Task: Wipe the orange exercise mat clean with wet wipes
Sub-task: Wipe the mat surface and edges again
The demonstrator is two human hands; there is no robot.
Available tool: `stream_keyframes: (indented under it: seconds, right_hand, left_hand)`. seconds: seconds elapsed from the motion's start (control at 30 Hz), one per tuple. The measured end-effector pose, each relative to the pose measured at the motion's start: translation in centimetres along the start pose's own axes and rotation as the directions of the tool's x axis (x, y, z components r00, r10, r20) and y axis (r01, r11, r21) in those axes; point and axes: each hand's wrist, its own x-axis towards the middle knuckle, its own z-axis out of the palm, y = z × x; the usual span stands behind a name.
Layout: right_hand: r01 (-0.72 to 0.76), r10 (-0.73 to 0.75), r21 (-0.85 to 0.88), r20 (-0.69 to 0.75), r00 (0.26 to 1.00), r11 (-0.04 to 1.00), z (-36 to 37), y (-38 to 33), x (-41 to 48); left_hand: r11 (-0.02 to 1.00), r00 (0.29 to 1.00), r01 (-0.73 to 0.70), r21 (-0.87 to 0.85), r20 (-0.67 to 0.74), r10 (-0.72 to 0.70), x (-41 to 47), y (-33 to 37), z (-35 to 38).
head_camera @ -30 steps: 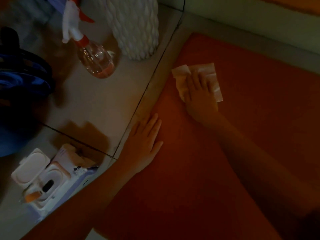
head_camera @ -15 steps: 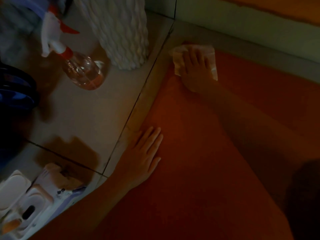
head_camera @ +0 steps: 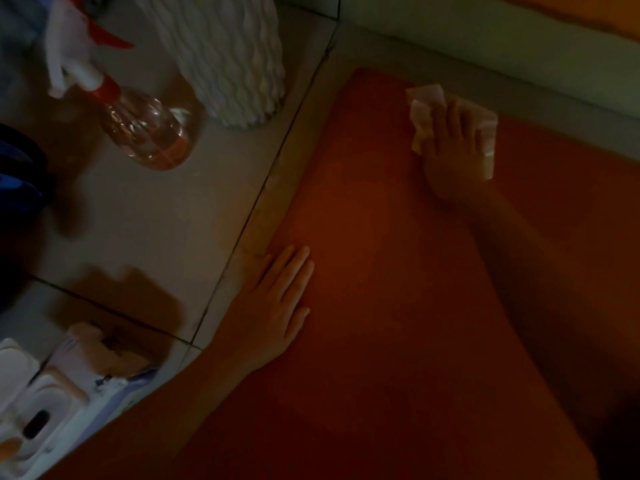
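The orange exercise mat (head_camera: 381, 306) lies on a tiled floor and fills the right half of the view. My right hand (head_camera: 453, 150) presses flat, fingers straight, on a pale wet wipe (head_camera: 424, 102) near the mat's far edge. My left hand (head_camera: 273, 306) rests flat on the mat's left edge, fingers straight and together, holding nothing. At the bottom left an open wet wipes pack (head_camera: 55, 389) with a white flip lid lies on the floor.
A clear spray bottle (head_camera: 149, 133) with a red and white trigger stands on the tiles at upper left. Next to it is a white textured vase (head_camera: 228, 57). A wall base (head_camera: 485, 39) runs along the mat's far side. Dark blue cloth (head_camera: 17, 188) is at the left edge.
My right hand slid the wipe up to the mat's far corner, then to the right along the far edge. My left hand stayed flat on the mat's left edge.
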Motion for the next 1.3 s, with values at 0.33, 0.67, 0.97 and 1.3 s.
stream_keyframes:
  seconds: [0.33, 0.67, 0.97, 1.3]
  right_hand:
    - [0.302, -0.283, -0.119, 0.153, 0.947, 0.946, 1.0, 4.1, -10.8]
    - [0.278, -0.275, -0.022, 0.093, 0.957, 0.960, 2.5, 0.7, -12.5]
    - [0.200, -0.208, 0.098, 0.085, 0.974, 0.975, 2.1, -0.7, -16.8]
    - [0.101, -0.113, 0.155, 0.069, 0.991, 0.983, 3.3, 5.5, -28.4]
  left_hand:
    - [1.000, 1.000, 0.001, 0.022, -0.030, 0.000, 0.1, 0.0, 0.0]
    - [1.000, 1.000, 0.015, 0.018, -0.001, -0.015, 0.2, 0.1, -0.4]
    - [1.000, 1.000, 0.001, 0.030, 0.016, -0.002, 0.3, 0.3, -0.6]
    - [0.987, 0.993, 0.101, 0.122, 0.049, -0.108, -0.7, 2.0, -1.7]
